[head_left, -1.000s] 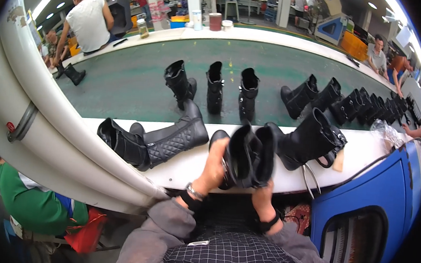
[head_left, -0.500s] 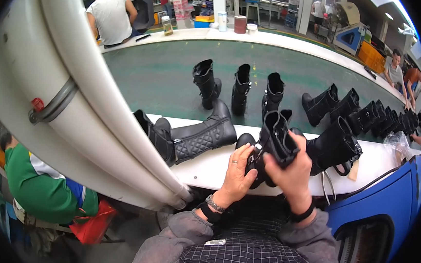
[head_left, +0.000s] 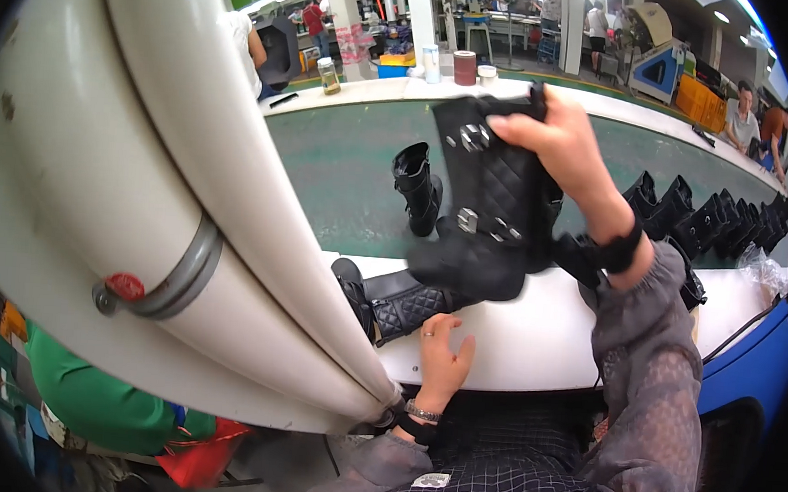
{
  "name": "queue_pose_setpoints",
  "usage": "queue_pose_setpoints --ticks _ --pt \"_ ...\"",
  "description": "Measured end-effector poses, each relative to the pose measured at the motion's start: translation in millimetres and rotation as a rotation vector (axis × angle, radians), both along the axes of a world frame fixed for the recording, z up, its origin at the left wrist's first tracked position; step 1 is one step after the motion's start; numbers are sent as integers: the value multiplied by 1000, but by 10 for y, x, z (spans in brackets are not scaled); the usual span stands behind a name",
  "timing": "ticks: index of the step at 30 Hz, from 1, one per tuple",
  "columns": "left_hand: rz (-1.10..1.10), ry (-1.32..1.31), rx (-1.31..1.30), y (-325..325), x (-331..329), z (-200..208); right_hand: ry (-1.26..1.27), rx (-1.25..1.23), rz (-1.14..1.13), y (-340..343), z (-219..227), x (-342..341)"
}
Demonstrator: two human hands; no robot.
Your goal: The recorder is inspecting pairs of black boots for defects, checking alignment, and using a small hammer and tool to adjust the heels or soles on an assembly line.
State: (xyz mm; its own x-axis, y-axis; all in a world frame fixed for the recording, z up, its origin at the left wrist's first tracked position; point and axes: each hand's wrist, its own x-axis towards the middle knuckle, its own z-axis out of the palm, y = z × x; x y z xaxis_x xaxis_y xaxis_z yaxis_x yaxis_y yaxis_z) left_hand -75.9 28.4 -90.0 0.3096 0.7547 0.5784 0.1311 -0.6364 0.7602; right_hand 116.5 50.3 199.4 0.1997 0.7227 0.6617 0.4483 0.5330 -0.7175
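My right hand (head_left: 561,139) is shut on the top of a black boot (head_left: 496,194) with silver buckles and a quilted shaft. Raised above the white ledge (head_left: 533,352), this boot is slightly blurred, toe to the left. My left hand (head_left: 444,357) is empty at the ledge's front edge, its fingers apart and a little bent. Just beyond it a black quilted boot (head_left: 408,311) lies on its side, partly hidden behind the raised boot. Another black boot (head_left: 347,284) is beside it, by the white pipe. One upright boot (head_left: 419,193) stands on the green belt.
Thick white pipes (head_left: 260,200) rise close on my left. Several black boots (head_left: 711,218) line the green belt (head_left: 335,169) at the right. A blue machine (head_left: 752,353) borders the ledge on the right, near a clear plastic bag (head_left: 763,267). A co-worker (head_left: 742,124) sits at the far right.
My right hand has lifted the boot up and away from the ledge. My left hand has let go of it and moved lower. The view has shifted.
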Motion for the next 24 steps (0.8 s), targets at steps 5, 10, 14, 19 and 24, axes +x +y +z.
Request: queue_pose_setpoints --ticks 5,10,14,19,24 --pt "6 8 -40 -16 -4 54 225 233 2 1236 -147 -375" --pt "3 22 -65 -22 -2 80 -95 130 -212 1982 -1082 -920" --pt "38 61 -49 -20 2 117 -385 -388 -204 2114 -1538 -1047" --pt "-20 43 -81 -50 11 158 -628 -591 -73 1894 -1317 -883" --pt "-28 64 -59 -65 16 161 -519 -463 -231 1497 -1106 -652"
